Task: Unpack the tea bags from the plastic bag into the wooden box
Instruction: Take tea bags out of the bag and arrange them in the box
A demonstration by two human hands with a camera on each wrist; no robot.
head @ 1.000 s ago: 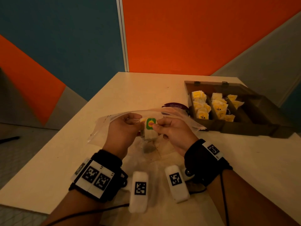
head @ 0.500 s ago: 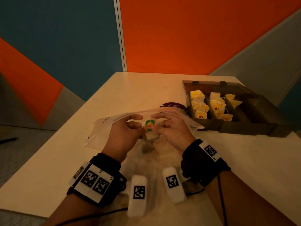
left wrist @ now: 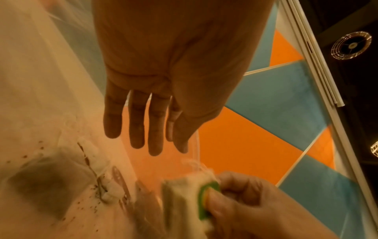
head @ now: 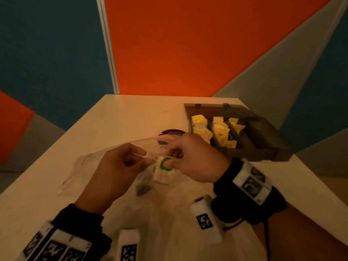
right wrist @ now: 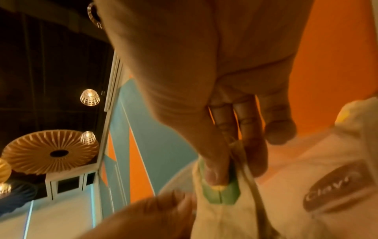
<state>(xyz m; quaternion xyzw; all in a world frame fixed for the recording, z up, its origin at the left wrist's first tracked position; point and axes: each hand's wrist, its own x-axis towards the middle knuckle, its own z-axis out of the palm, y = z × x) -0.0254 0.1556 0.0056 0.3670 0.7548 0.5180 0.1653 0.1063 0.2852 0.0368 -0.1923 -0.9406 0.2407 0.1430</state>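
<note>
Right hand point(right wrist: 204, 80) pinches a tea bag point(right wrist: 220, 210) at its green tag point(right wrist: 223, 195), thumb on the tag. Left hand point(right wrist: 147, 215) sits just beside it. Plastic bag point(right wrist: 306, 169) lies behind.

A café-like room: woven pendant lamps point(right wrist: 89, 97), orange-and-teal wall panels point(head: 169, 44).

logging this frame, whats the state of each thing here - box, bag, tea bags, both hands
wooden box: open, lid back, yellow tea bags in its compartments
plastic bag: on the table, mouth open
green-tag tea bag: pinched at the tag, at the bag's mouth
loose tea bag: lying in the bag
right hand: pinching the green tag
left hand: fingers straight, holding nothing
</note>
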